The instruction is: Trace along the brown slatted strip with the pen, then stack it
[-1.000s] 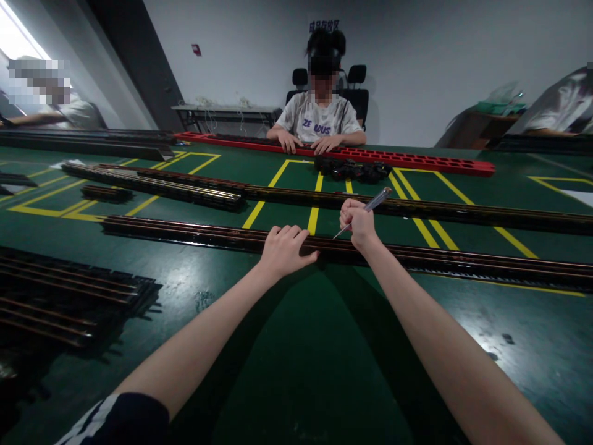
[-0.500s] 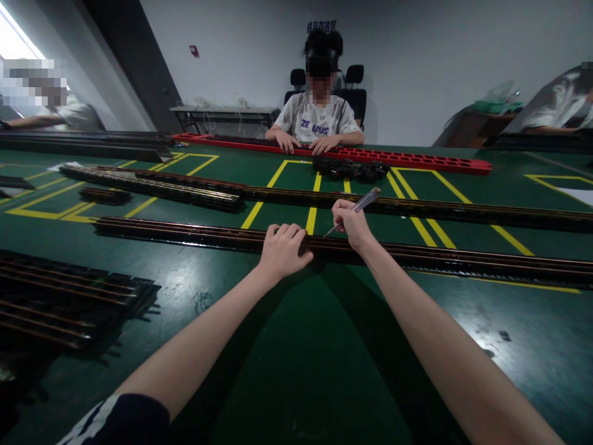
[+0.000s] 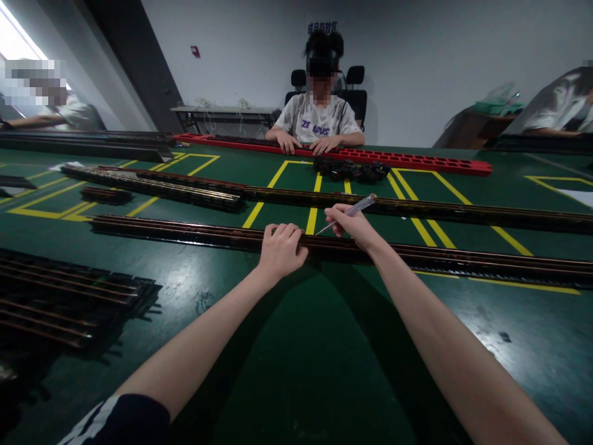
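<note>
At frame centre, our left hand (image 3: 280, 250) clasps a long, black, copper-striped rail (image 3: 327, 247); our right hand (image 3: 351, 224) grips a slim, clear-handled metal tool (image 3: 362, 204). We'd best keep its tip clear of the left hand.

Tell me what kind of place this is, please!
It looks like a workshop or factory workroom, though I can't be sure. The big green table has yellow lines marked on it, long dark strips lie across it, and a person sits opposite at a long red frame.
</note>
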A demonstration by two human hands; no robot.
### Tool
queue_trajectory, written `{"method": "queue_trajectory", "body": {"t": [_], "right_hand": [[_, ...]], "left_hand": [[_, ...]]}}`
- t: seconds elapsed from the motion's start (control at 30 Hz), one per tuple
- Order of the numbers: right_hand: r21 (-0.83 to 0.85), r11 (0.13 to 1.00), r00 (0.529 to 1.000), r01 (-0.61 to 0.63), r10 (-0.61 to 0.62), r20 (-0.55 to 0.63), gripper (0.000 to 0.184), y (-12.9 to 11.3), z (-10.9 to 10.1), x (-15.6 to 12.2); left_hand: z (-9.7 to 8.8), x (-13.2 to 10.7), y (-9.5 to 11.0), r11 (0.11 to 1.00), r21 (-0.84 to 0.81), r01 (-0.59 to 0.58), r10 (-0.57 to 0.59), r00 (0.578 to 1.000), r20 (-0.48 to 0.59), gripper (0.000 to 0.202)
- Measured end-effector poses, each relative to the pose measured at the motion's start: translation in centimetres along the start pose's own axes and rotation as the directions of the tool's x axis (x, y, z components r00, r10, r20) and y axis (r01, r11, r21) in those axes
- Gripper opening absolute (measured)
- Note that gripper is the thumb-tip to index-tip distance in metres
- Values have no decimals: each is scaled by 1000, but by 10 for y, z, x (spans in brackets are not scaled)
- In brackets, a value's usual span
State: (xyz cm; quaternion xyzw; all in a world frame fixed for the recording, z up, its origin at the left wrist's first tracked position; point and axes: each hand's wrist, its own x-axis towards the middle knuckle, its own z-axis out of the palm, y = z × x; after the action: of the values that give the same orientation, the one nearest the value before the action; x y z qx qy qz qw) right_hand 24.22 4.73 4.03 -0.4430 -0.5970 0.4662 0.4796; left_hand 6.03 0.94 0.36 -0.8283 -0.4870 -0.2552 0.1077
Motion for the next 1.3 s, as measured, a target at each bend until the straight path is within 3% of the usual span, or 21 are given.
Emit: {"method": "queue_trajectory", "body": {"t": [0.23, 0.5, 0.67, 1.0, 1.3], "right_hand": [[-28, 1000, 1000, -3, 3, 16, 42, 1, -4, -1], [-21, 1000, 992, -19, 21, 122, 20, -6, -16, -7], [-45, 999, 997, -7, 10, 75, 15, -4, -18, -9], [29, 999, 999, 33, -34, 19, 34, 10, -15, -7], [-44, 999, 999, 22, -21, 27, 35, 14, -15, -15]], "left_hand": [[1, -1, 0, 1000, -1, 27, -27, 1000, 13, 26], [0, 1, -3, 999, -40, 10, -8, 998, 54, 31], [0, 1, -4, 999, -39, 4, -2, 998, 61, 31], [-2, 2, -2, 1000, -9, -19, 19, 997, 68, 34], [-2, 0, -1, 1000, 25, -12, 11, 998, 62, 50]]}}
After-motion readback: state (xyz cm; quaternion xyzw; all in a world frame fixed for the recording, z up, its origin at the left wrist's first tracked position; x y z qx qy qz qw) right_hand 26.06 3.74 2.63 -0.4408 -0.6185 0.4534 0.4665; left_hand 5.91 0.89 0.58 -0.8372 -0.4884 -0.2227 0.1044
